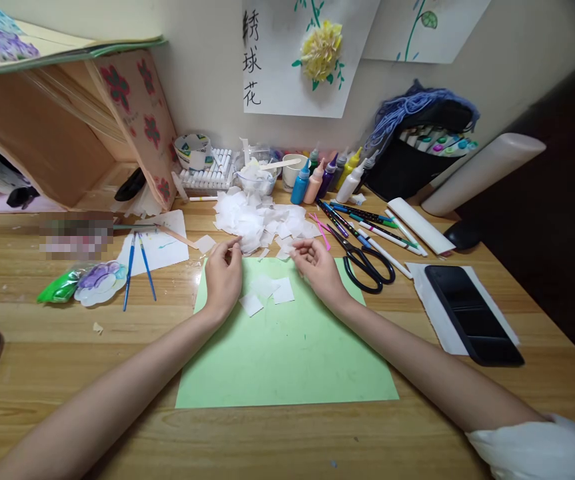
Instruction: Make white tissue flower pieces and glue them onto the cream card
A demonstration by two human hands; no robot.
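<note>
A heap of thin white paper pieces [252,217] lies at the far edge of a green sheet [287,360]. My left hand [223,280] rests at the heap's left side, its fingers curled and closed at the paper's edge; whatever they pinch is hidden. On the other side, my right hand [317,270] has bent, closed fingers, with the tips against a white scrap [286,251]. I cannot make out whether that scrap is gripped. Between the hands, several white paper squares [283,291] lie on the green sheet.
Black-handled scissors [360,260] and several pens [382,243] lie right of the green sheet. Behind are paint bottles [312,183] and a cup [294,172]. A phone [472,313] lies at right; brushes [130,270] and a palette [101,283] at left.
</note>
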